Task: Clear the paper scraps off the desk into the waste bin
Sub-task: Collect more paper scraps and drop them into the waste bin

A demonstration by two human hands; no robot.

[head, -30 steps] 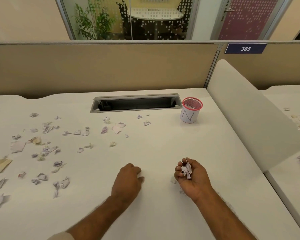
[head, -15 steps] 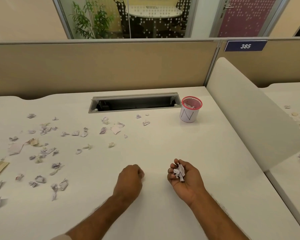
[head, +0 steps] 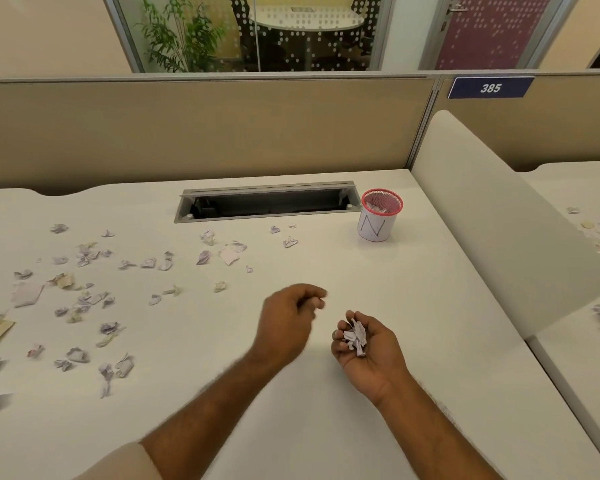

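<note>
Several crumpled pale purple and white paper scraps (head: pixel 84 303) litter the left half of the white desk (head: pixel 413 306). The waste bin (head: pixel 378 220), a small red mesh cup wrapped in white paper marked "N", stands at the back right with scraps inside. My right hand (head: pixel 371 355) lies palm up near the desk's middle, its fingers curled round a bunch of scraps (head: pixel 355 336). Just left of it and raised off the desk, my left hand (head: pixel 288 323) has curled fingers that pinch what looks like a small scrap (head: pixel 319 301); it is blurred.
An open cable trough (head: pixel 267 204) is sunk into the desk behind the scraps, left of the bin. A tan partition (head: pixel 205 133) closes the back. A rounded white divider (head: pixel 499 220) bounds the right side; beyond it a neighbouring desk (head: pixel 589 306) also carries scraps.
My left hand has lifted off the desk and moved right toward my right hand. The small scrap that lay on the desk beside my right hand is gone. The right hand kept its bunch.
</note>
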